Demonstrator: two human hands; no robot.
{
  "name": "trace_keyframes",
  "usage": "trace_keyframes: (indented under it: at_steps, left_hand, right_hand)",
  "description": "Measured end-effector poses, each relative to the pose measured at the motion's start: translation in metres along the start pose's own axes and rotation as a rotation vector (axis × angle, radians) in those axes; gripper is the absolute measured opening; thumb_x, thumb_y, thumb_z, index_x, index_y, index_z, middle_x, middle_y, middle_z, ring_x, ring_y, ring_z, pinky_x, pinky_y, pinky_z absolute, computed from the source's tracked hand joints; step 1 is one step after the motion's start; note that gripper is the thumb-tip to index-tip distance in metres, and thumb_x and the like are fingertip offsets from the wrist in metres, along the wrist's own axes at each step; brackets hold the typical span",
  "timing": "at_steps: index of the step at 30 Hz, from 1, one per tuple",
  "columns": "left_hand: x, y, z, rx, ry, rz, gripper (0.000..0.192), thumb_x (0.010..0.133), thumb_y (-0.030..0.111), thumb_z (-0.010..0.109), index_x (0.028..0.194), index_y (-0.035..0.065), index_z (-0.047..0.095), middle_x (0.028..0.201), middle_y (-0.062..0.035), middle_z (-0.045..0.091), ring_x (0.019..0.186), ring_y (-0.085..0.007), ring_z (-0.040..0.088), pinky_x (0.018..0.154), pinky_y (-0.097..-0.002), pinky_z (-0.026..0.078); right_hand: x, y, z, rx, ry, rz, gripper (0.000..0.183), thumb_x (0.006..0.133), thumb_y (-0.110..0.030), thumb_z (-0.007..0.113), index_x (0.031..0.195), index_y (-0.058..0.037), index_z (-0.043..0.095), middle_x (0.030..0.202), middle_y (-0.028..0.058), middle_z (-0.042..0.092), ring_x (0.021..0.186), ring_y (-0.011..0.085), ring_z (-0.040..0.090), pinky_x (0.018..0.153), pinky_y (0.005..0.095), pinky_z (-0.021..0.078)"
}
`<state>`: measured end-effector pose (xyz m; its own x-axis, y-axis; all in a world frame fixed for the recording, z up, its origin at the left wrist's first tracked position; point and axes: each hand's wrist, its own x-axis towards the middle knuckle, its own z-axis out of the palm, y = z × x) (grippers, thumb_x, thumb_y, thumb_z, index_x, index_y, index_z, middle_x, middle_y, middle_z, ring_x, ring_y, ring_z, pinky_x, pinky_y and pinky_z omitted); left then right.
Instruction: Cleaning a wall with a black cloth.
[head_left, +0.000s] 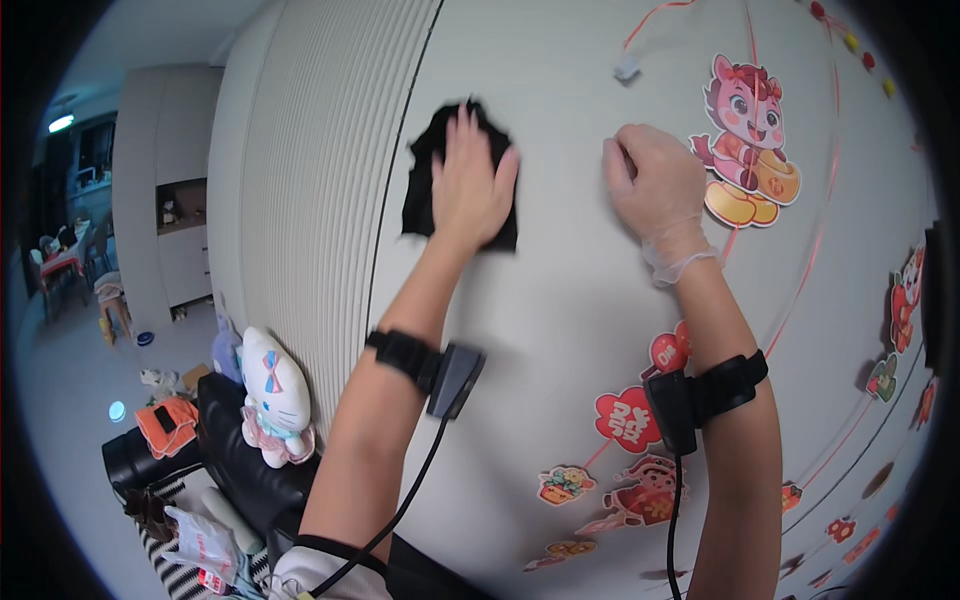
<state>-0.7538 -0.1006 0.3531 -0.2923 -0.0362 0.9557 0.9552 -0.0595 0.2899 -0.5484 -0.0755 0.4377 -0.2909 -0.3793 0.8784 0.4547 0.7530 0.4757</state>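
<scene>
My left hand (472, 184) lies flat over a black cloth (424, 199) against the pale wall panel (562, 285). Its fingers stretch upward and look slightly blurred. To the right, my right hand (656, 176) wears a thin clear glove and is curled into a fist by the wall. Nothing shows in the fist, though its inside is hidden. Just right of it hangs a pink cartoon horse cutout (750, 127) on a red ribbon. A small whitish piece (627, 70) at a red ribbon's end is above the fist. Both forearms carry strapped black devices with cables.
Ribbed wall panelling (322, 187) runs to the left of a dark seam. Below stand a black sofa (232, 427), a white plush cat (274, 397) and an orange cloth (166, 426). A plastic bag (201, 544) lies lower left. More red festive cutouts (628, 420) hang between and beyond my arms.
</scene>
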Motion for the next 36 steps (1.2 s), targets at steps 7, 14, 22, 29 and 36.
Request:
trace_keyframes:
  at_steps: [7, 14, 22, 29, 36]
  left_hand:
    - [-0.215, 0.007, -0.038, -0.172, -0.461, -0.061, 0.068, 0.082, 0.03, 0.06, 0.129, -0.014, 0.039, 0.154, -0.0321, 0.014, 0.135, -0.0493, 0.031, 0.102, -0.0582, 0.034]
    - [-0.13, 0.035, -0.039, 0.089, -0.263, 0.279, 0.072, 0.084, 0.036, 0.062, 0.136, -0.0076, 0.039, 0.156, -0.0188, 0.024, 0.081, -0.0418, 0.06, 0.07, -0.0466, 0.043]
    - [-0.05, 0.047, -0.025, 0.072, -0.103, 0.322, 0.066, 0.087, 0.038, 0.059, 0.136, -0.0039, 0.042, 0.155, -0.0138, 0.03, 0.093, -0.0397, 0.062, 0.092, -0.0557, 0.041]
    - [-0.103, 0.04, -0.037, -0.04, -0.254, 0.343, 0.074, 0.085, 0.041, 0.062, 0.141, -0.0027, 0.039, 0.157, -0.0112, 0.028, 0.076, -0.0331, 0.066, 0.095, -0.0608, 0.039]
    - [-0.032, 0.054, -0.028, 0.065, -0.1, 0.265, 0.068, 0.089, 0.041, 0.057, 0.138, -0.0028, 0.04, 0.155, -0.0133, 0.03, 0.087, -0.0401, 0.064, 0.088, -0.0569, 0.043]
  right_hand:
    - [0.002, -0.003, -0.003, -0.03, 0.035, 0.051, 0.019, 0.082, -0.02, 0.058, 0.067, -0.008, 0.059, 0.065, 0.0064, 0.059, 0.06, 0.0278, 0.058, 0.053, 0.0404, 0.0449]
    - [0.001, -0.007, -0.002, 0.062, 0.061, 0.085, 0.02, 0.084, -0.02, 0.058, 0.069, -0.0073, 0.059, 0.066, 0.0085, 0.061, 0.061, 0.0298, 0.06, 0.055, 0.0414, 0.0459]
    - [0.001, -0.007, -0.006, 0.109, 0.059, 0.117, 0.02, 0.085, -0.02, 0.057, 0.07, -0.0063, 0.061, 0.067, 0.0102, 0.061, 0.063, 0.0313, 0.06, 0.056, 0.0412, 0.046]
    - [0.0, -0.008, -0.006, 0.103, 0.027, 0.108, 0.021, 0.084, -0.02, 0.058, 0.068, -0.0062, 0.058, 0.065, 0.0095, 0.059, 0.061, 0.0308, 0.058, 0.055, 0.0416, 0.0449]
    - [0.001, -0.008, -0.007, 0.096, 0.027, 0.072, 0.021, 0.084, -0.02, 0.058, 0.068, -0.0061, 0.058, 0.064, 0.0096, 0.059, 0.06, 0.0304, 0.058, 0.055, 0.0421, 0.0446]
